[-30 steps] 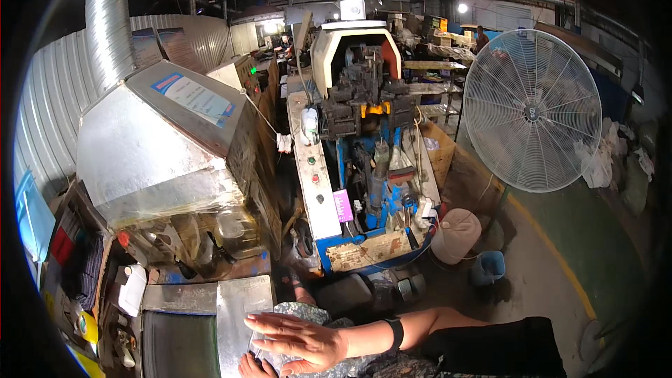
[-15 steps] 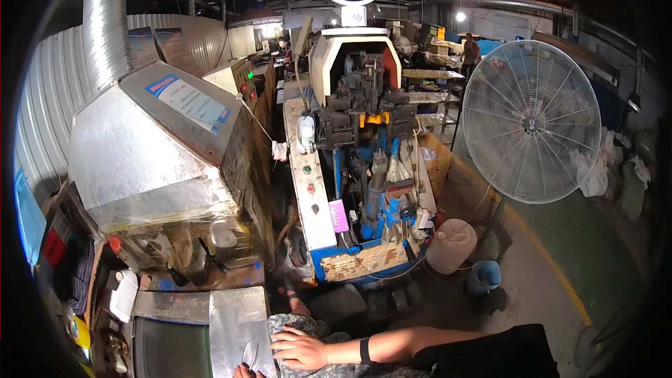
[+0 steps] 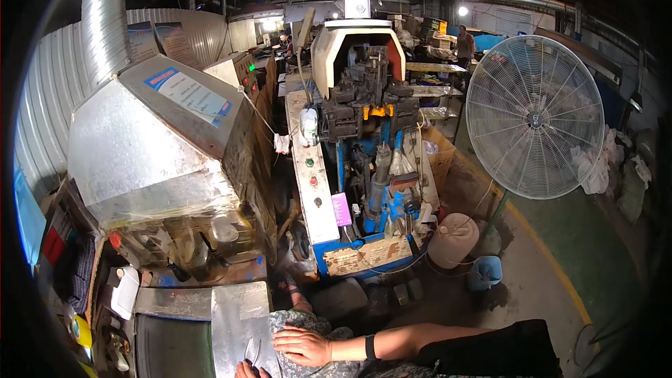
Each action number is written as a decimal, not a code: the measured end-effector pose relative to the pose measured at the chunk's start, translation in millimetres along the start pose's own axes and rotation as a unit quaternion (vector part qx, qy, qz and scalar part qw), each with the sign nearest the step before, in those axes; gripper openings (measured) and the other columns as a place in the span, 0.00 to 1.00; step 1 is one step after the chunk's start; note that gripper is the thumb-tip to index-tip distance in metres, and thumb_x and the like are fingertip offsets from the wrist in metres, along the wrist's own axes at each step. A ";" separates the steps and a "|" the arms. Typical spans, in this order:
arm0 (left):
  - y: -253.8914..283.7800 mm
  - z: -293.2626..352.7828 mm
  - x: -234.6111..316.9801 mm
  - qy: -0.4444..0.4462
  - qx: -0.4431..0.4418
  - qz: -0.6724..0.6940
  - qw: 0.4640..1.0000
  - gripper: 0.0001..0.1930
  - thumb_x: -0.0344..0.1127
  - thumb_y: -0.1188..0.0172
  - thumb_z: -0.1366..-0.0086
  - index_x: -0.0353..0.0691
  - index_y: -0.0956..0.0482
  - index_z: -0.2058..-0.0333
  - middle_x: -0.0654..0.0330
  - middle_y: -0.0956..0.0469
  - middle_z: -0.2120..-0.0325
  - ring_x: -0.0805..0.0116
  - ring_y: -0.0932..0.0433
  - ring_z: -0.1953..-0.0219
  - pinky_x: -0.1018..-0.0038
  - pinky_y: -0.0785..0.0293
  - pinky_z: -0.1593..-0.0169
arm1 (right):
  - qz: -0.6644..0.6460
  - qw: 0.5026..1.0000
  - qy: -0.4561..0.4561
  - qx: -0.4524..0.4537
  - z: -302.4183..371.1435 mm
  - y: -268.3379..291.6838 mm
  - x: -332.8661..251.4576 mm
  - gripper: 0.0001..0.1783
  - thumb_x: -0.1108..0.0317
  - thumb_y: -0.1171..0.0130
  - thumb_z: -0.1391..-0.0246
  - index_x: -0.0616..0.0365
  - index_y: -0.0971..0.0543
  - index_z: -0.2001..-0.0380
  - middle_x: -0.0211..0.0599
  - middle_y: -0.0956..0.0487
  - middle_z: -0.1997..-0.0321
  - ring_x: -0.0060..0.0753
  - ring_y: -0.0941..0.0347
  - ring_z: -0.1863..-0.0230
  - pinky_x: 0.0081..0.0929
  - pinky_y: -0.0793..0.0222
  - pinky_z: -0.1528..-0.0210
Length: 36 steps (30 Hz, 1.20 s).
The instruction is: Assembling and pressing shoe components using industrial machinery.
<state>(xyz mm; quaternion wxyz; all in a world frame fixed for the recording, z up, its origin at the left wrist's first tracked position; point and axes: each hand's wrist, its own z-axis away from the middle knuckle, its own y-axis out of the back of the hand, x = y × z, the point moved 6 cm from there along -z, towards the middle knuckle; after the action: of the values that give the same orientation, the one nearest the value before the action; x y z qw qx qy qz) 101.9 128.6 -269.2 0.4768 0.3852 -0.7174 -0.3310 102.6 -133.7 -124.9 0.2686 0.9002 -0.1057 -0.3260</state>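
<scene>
My right hand point(image 3: 302, 346) lies flat, fingers stretched out, on the grey patterned cloth point(image 3: 297, 319) over my leg. A dark band circles that wrist. Only the fingertips of my left hand point(image 3: 250, 369) show at the lower edge, closed round a slim silver two-pronged tool point(image 3: 253, 348). Its thin prongs point up over the bare metal plate point(image 3: 240, 308); the exact kind of tool cannot be made out. The rest of the left hand is cut off by the picture's edge.
Ahead stands a blue and white machine point(image 3: 323, 203) with dark clamps. At the left is a metal-hooded unit point(image 3: 140, 154) above a dark belt point(image 3: 171, 346). A large fan point(image 3: 535, 119), a pale jug point(image 3: 453, 239) and a blue bucket point(image 3: 484, 273) stand right.
The view has shifted slightly. My right hand still rests on the cloth, and my left fingers still hold the silver tool.
</scene>
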 end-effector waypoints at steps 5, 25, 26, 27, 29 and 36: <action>5.9 -1.2 7.0 0.006 0.010 0.039 0.999 0.30 0.43 0.48 0.29 0.28 0.38 0.36 0.34 0.38 0.38 0.44 0.25 0.46 0.55 0.31 0.40 | 0.013 0.999 -0.021 -0.041 2.9 -6.1 0.1 0.20 0.66 0.46 0.38 0.63 0.25 0.46 0.45 0.30 0.35 0.46 0.41 0.29 0.47 0.53 0.26; 3.0 2.0 3.7 0.052 -0.048 0.005 0.997 0.30 0.46 0.50 0.28 0.35 0.38 0.34 0.34 0.41 0.35 0.35 0.45 0.33 0.48 0.49 0.30 | 0.034 0.996 -0.053 -0.069 15.9 -2.7 6.2 0.29 0.61 0.48 0.37 0.56 0.33 0.34 0.42 0.40 0.27 0.46 0.50 0.25 0.44 0.53 0.26; 8.6 0.7 10.9 0.019 0.001 -0.008 1.000 0.28 0.44 0.48 0.29 0.34 0.36 0.36 0.35 0.33 0.41 0.36 0.37 0.38 0.49 0.42 0.34 | 0.024 0.998 -0.041 -0.048 16.7 -0.7 5.5 0.28 0.62 0.47 0.38 0.57 0.32 0.36 0.42 0.39 0.27 0.47 0.49 0.25 0.45 0.53 0.26; 12.4 0.3 15.4 0.004 0.029 0.017 0.999 0.28 0.43 0.47 0.30 0.33 0.35 0.37 0.37 0.30 0.46 0.38 0.34 0.42 0.49 0.39 0.37 | 0.014 0.997 -0.039 -0.059 16.9 -2.2 5.5 0.28 0.62 0.47 0.38 0.58 0.31 0.36 0.42 0.38 0.28 0.47 0.48 0.25 0.45 0.53 0.26; 15.3 -1.5 22.0 -0.013 0.061 0.046 0.997 0.27 0.42 0.46 0.30 0.32 0.34 0.38 0.38 0.27 0.50 0.39 0.31 0.47 0.50 0.36 0.40 | 0.008 0.998 -0.027 -0.051 15.5 -0.6 3.0 0.27 0.63 0.47 0.38 0.58 0.31 0.37 0.43 0.37 0.28 0.48 0.48 0.26 0.45 0.53 0.26; 14.0 -4.5 20.7 -0.014 0.060 0.020 0.998 0.26 0.40 0.45 0.31 0.30 0.32 0.39 0.39 0.27 0.50 0.42 0.29 0.49 0.53 0.33 0.42 | 0.012 0.999 -0.024 -0.047 8.0 2.3 -2.6 0.25 0.63 0.47 0.38 0.58 0.29 0.38 0.44 0.36 0.29 0.48 0.46 0.26 0.45 0.52 0.26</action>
<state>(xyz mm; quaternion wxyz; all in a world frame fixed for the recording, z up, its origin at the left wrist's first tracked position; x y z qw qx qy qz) 97.7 116.9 -247.1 0.4490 0.3938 -0.7505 -0.2831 95.4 -137.9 -127.5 0.3122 0.8772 -0.1072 -0.3486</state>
